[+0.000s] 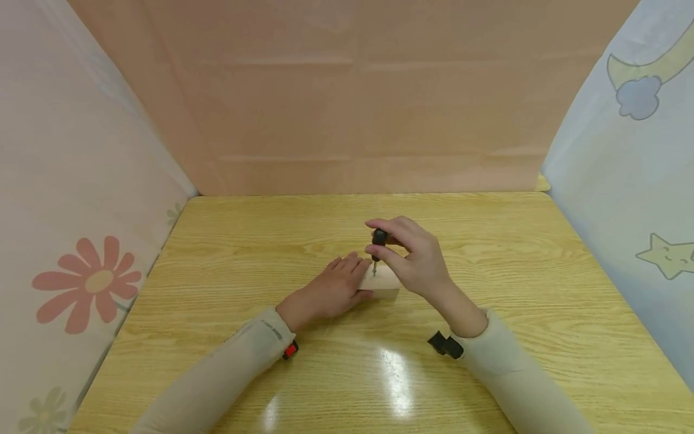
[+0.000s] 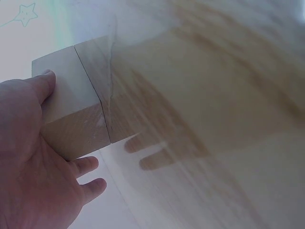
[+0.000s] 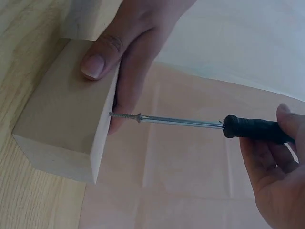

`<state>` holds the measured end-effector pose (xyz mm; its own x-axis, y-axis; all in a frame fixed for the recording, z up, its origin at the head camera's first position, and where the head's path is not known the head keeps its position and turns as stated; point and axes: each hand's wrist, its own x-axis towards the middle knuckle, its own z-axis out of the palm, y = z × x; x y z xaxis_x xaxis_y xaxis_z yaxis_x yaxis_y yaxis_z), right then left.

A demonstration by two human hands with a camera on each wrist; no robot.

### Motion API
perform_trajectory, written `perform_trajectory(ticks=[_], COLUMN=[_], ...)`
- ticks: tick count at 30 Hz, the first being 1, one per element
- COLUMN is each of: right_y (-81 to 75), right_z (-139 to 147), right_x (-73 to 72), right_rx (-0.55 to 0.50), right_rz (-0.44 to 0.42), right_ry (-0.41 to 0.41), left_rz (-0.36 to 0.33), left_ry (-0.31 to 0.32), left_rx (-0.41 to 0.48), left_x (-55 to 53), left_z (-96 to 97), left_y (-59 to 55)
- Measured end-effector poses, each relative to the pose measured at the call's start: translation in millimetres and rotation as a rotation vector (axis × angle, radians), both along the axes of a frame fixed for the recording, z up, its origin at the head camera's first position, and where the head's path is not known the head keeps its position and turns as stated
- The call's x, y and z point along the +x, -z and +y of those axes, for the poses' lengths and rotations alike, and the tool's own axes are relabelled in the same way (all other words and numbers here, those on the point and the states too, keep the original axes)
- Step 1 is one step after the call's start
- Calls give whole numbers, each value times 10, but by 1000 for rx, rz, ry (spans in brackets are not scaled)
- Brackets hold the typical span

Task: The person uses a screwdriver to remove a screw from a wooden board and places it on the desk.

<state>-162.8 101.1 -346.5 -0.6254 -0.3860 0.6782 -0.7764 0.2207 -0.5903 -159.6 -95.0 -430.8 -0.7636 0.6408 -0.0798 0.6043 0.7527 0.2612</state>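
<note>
My left hand [image 1: 332, 290] holds a pale wooden block [image 1: 386, 283] on the table, thumb along its near side and fingers on its far side. In the right wrist view, a threaded screw [image 3: 125, 116] stands out from the block's top face, its point at the wood and most of its thread exposed. The tip of a black-handled screwdriver [image 3: 257, 129] meets the screw's head, its steel shank in line with it. Fingers and thumb of my right hand [image 1: 420, 258] grip the handle from above, holding the tool nearly upright. In the left wrist view, the block's reflection shows on the shiny tabletop.
The wood-grain table [image 1: 244, 229] extends around the hands. An orange-pink sheet [image 1: 347, 120] hangs behind it, with patterned pale sheets at both sides. A black wrist device [image 1: 446, 345] sits under the right sleeve, and a red-and-black one [image 1: 291, 349] at the left cuff.
</note>
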Motion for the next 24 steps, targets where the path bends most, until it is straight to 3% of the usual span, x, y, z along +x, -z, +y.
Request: perform_trajectory(ticks=[6, 9, 13, 19, 24], right_y=[-51, -46, 0, 30, -16], right_z=[31, 28, 13, -15, -30], right_x=[6, 15, 22, 29, 38], right_rx=[15, 24, 9, 22, 6], right_rz=[-120, -141, -88, 47, 27], right_ry=[-51, -68, -60, 60, 69], left_rz=[3, 1, 4, 34, 35], left_ry=[-3, -7, -2, 19, 21], left_rx=[-4, -6, 3, 20, 25], left_x=[-10, -13, -7, 7, 7], left_z=[3, -1, -7, -14, -17], left_y=[2, 5, 2, 3, 20])
